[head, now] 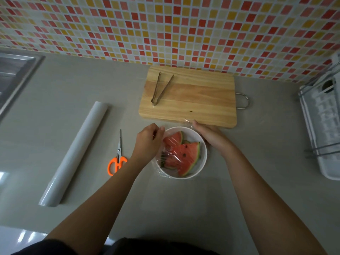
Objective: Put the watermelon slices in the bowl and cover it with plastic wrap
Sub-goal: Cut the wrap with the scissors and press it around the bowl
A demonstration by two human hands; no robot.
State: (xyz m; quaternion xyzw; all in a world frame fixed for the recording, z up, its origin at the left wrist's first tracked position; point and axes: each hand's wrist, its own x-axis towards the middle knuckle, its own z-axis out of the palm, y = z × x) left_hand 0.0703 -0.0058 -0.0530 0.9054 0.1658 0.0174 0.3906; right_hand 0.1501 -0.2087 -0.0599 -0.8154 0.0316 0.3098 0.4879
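Wrap going on, sealing still to do.
Nearest on the desk (pixel 239 181), watermelon slices (pixel 186 156) already in the white bowl (pixel 200 167), under a cut sheet of plastic wrap (pixel 187 120), wrinkled and seemingly not yet tight; pinched at the left rim by the left hand (pixel 149 142), gripped at the far right rim by the right hand (pixel 209 137). Beyond, orange scissors (pixel 117 161), wrap roll (pixel 73 153), then tongs (pixel 161 89) on the wooden cutting board (pixel 198 102).

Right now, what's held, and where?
The clear plastic wrap sheet over the white round bowl: left hand pinches its left edge, right hand its far-right edge.
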